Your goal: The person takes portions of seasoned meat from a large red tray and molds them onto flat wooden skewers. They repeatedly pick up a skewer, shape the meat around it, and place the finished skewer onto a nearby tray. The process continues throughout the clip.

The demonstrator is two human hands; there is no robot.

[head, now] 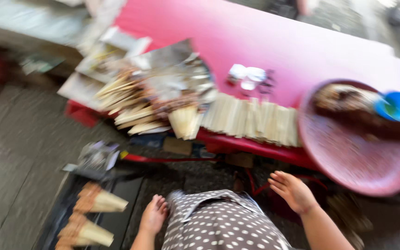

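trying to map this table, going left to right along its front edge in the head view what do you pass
Heap of loose pale sticks → stack of folded cones → row of flat pale strips → large round pink basin → small blue cup at the basin's far rim.

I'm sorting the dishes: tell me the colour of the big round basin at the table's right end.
Pink, the basin; the head view shows it best.

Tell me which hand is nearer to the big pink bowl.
Right. The right hand hangs open just left of and below the pink bowl, not touching it. The left hand is far off, across the polka-dot lap.
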